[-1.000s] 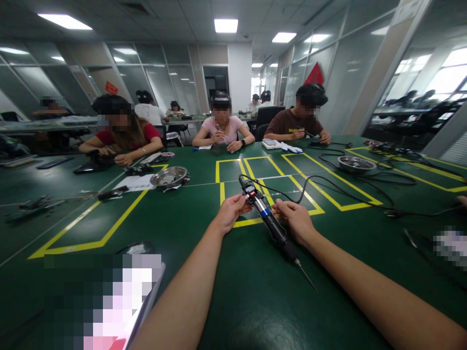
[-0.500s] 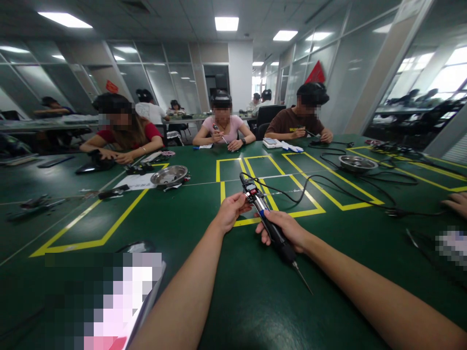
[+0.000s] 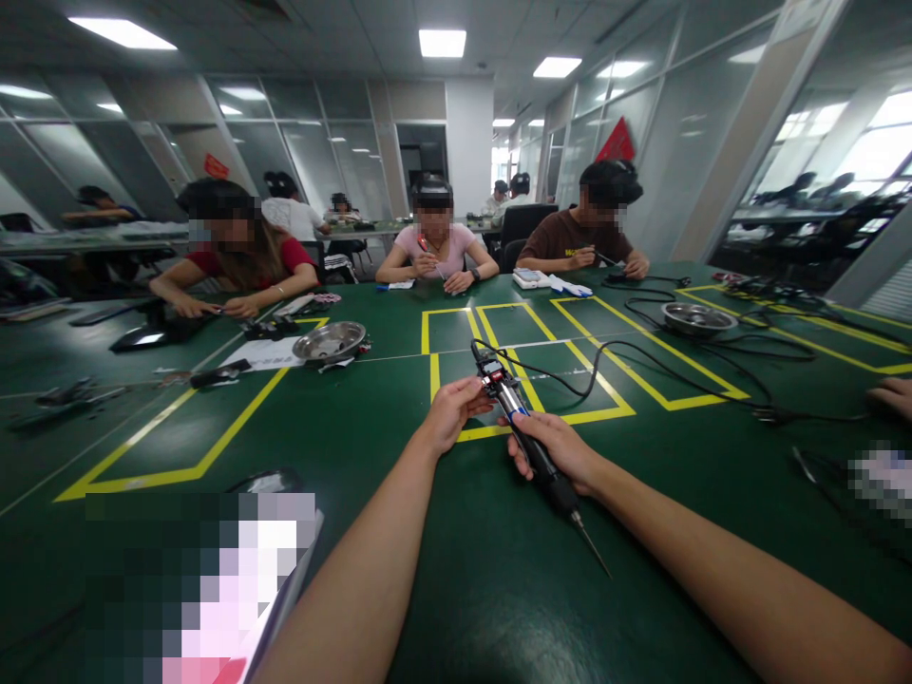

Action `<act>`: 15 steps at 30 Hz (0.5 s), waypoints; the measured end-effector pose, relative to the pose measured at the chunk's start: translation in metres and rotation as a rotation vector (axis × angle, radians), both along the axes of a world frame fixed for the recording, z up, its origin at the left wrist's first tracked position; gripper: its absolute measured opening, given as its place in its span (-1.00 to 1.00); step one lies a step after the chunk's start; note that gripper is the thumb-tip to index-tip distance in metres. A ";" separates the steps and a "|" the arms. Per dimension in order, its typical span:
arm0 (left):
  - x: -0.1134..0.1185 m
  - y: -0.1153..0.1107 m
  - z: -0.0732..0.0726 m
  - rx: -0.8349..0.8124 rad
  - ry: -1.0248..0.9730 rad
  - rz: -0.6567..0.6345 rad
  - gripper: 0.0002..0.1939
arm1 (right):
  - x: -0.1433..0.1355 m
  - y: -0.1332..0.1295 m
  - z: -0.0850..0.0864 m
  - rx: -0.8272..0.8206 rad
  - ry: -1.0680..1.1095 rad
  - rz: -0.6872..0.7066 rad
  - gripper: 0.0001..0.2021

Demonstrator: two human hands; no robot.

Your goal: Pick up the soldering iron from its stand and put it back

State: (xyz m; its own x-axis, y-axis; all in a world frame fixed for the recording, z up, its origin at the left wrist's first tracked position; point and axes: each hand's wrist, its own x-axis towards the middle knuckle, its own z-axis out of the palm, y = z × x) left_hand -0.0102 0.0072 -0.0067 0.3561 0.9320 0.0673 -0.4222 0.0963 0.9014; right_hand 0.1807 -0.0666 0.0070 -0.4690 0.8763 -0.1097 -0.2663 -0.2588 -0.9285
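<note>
An electric screwdriver (image 3: 540, 454) lies slantwise between my hands, its bit pointing down towards me. Around its black body, just below the silver section, my right hand (image 3: 556, 446) is wrapped. My left hand (image 3: 456, 410) is closed at the far end, with fingertips pinching beside the exposed switch and wiring part (image 3: 490, 369); exactly what they grip there is too small to tell. From that end a black cord (image 3: 595, 366) loops off to the right across the green table (image 3: 491, 589).
Yellow tape rectangles mark the table. A metal bowl (image 3: 329, 344) stands left, another metal bowl (image 3: 698, 319) right, among cables. A white sheet (image 3: 260, 354) and small parts lie left. Several co-workers sit opposite; a co-worker's hand (image 3: 894, 397) rests at the right edge.
My hands and the screwdriver have barely moved; my right-hand fingers shifted slightly on the body. Across the table on the left, the co-worker's hands have moved off the dark object, which now lies flat.
</note>
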 end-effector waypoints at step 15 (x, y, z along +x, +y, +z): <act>0.010 0.003 -0.004 0.057 0.085 0.154 -0.57 | -0.004 -0.001 -0.003 0.020 -0.069 -0.022 -0.68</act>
